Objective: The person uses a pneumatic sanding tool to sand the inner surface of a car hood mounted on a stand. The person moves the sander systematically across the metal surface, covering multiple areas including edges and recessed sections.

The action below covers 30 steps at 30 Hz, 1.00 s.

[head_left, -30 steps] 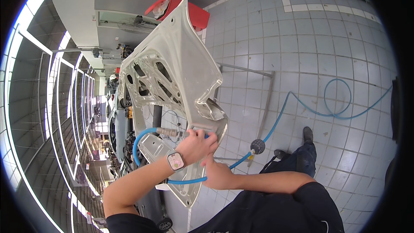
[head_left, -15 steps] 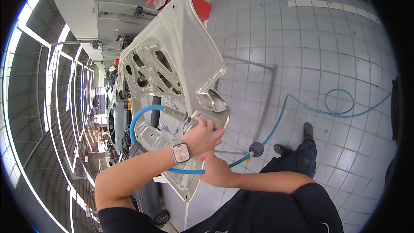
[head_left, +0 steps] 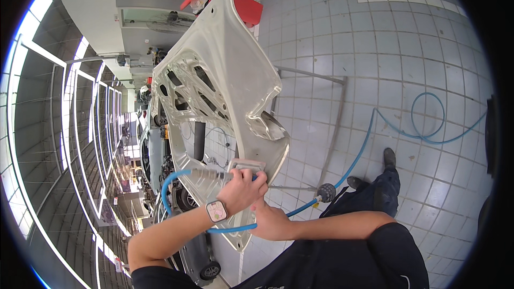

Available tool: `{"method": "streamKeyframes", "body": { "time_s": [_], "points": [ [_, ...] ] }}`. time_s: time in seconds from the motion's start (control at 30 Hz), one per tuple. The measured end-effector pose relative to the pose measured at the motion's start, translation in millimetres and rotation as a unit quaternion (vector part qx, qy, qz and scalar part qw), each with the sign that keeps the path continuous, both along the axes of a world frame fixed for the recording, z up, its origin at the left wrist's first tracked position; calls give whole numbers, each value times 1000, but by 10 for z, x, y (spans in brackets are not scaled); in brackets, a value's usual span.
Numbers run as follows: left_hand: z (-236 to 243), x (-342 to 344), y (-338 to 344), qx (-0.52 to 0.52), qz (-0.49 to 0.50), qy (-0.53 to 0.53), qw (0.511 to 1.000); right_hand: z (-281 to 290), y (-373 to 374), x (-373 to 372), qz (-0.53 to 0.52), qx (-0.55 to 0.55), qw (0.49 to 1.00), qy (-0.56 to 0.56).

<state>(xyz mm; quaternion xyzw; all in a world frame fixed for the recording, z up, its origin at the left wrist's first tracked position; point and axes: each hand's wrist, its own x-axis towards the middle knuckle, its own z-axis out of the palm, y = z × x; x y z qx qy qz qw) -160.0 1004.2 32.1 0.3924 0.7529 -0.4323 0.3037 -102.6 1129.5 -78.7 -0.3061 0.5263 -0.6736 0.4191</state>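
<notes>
tool, one, held in left grip; hose, one, at right grip, hold unclear; pale panel, one

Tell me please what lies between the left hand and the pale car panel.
In the head view, the hose-fed tool lies there, gripped by the left hand over the pale car panel. Panel contact is unclear.

Bright, lit mainly from the left, where strip lights glare white and bow with the fisheye curve. Corners fall to black. The panel carries soft highlights; the floor has a pale sheen.
</notes>
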Motion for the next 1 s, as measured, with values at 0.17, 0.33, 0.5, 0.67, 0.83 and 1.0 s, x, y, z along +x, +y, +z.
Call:
{"method": "streamKeyframes", "body": {
  "time_s": [0.17,0.33,0.5,0.67,0.83,1.0],
  "points": [
    [-177,58,76,61,131,161,976,-159,122,-298,-18,22,996,89],
    [-412,133,96,147,213,274,926,-271,256,-572,69,48,983,165],
    [-249,607,-35,119,301,261,909,-122,87,-392,177,25,972,155],
    [-168,635,-90,160,321,301,884,17,17,-413,151,8,977,149],
    [-205,79,22,252,354,389,812,131,166,-1014,69,-11,988,139],
    [-185,-165,26,305,384,420,763,224,184,-1273,67,10,984,164]
  ]
}}
